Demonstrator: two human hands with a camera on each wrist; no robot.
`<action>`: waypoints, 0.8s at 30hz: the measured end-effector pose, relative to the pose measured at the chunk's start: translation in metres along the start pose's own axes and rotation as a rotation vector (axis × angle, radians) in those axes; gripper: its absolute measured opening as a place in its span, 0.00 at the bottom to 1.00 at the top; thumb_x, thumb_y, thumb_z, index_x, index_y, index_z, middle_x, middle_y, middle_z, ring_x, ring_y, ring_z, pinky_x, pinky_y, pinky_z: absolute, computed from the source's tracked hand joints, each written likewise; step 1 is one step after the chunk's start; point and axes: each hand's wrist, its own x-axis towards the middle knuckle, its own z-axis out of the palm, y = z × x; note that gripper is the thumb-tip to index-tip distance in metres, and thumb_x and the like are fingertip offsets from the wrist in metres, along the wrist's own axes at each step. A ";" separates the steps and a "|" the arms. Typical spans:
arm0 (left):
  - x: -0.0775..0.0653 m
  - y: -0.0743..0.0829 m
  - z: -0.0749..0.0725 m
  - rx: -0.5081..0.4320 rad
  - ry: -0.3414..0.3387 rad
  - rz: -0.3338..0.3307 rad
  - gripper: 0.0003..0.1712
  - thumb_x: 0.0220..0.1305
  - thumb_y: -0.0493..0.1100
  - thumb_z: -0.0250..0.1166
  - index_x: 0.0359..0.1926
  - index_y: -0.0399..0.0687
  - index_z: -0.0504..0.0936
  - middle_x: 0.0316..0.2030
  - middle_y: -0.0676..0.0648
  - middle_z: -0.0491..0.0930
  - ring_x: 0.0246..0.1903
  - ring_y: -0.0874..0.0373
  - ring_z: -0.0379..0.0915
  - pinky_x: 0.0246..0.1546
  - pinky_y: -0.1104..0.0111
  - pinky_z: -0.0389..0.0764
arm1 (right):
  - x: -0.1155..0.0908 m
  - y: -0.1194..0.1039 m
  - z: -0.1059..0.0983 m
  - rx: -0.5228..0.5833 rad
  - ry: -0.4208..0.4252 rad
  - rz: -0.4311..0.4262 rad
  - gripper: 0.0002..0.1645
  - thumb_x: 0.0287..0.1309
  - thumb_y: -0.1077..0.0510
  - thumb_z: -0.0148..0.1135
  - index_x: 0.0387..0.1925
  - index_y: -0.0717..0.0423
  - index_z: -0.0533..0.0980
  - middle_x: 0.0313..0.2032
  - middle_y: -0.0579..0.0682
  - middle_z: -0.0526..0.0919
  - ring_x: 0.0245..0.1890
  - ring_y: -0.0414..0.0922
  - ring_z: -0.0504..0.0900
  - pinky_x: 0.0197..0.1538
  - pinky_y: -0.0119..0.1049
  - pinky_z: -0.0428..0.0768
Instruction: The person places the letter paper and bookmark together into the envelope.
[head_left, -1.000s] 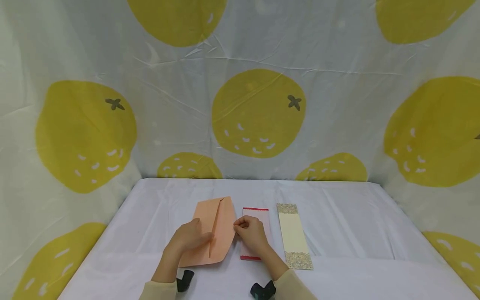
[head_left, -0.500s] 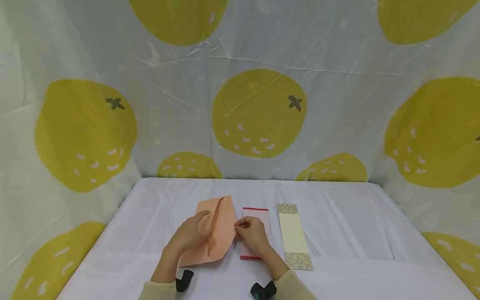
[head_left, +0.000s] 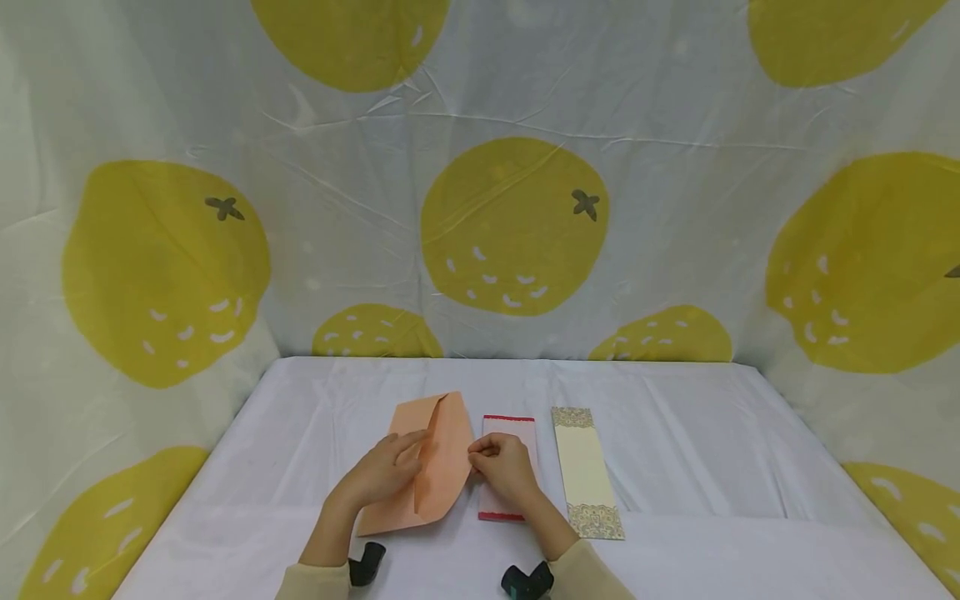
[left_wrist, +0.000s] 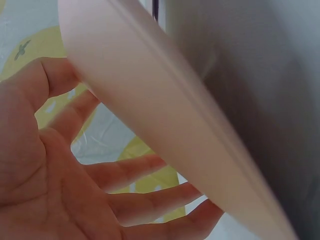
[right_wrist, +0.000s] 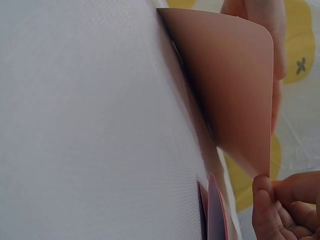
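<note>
A peach paper envelope lies at a slant left of centre, its pointed flap on the right side lifted. My left hand lies over it, fingers stretched toward the opening under the flap. In the left wrist view that hand's fingers are spread, their tips at or behind the paper edge; what they touch there is partly hidden. My right hand pinches the tip of the flap between thumb and fingertips. The right wrist view shows the flap standing up from the tablecloth, its corner in the right fingers.
Partly under my right hand lies a pale pink envelope with red ends. Right of it is a cream card with gold lace-patterned ends. A white cloth covers the table, and a lemon-print curtain hangs behind and at both sides.
My left hand's fingers have lifted, spread and shifted right toward the envelope's opening. The right hand keeps its pinch on the flap, almost unmoved.
</note>
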 end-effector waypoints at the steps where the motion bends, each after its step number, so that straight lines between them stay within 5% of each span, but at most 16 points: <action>1: 0.000 0.000 0.000 0.000 0.001 0.000 0.25 0.68 0.42 0.56 0.66 0.50 0.73 0.65 0.37 0.68 0.69 0.31 0.48 0.61 0.36 0.55 | 0.000 0.000 0.000 -0.001 0.000 0.000 0.02 0.53 0.71 0.64 0.31 0.69 0.80 0.23 0.50 0.81 0.23 0.41 0.80 0.29 0.32 0.81; 13: 0.001 -0.002 -0.003 -0.044 0.022 0.051 0.30 0.60 0.37 0.58 0.66 0.47 0.72 0.64 0.40 0.70 0.66 0.37 0.59 0.59 0.40 0.62 | -0.001 -0.001 0.000 0.024 -0.002 0.009 0.02 0.53 0.71 0.63 0.31 0.70 0.80 0.23 0.50 0.80 0.23 0.41 0.80 0.29 0.33 0.82; 24: 0.002 -0.004 -0.004 -0.052 0.012 0.041 0.30 0.62 0.39 0.60 0.66 0.48 0.72 0.64 0.40 0.69 0.66 0.37 0.59 0.59 0.39 0.62 | -0.001 -0.001 0.000 0.044 -0.002 0.024 0.03 0.55 0.70 0.64 0.32 0.69 0.80 0.24 0.50 0.80 0.24 0.42 0.80 0.31 0.34 0.82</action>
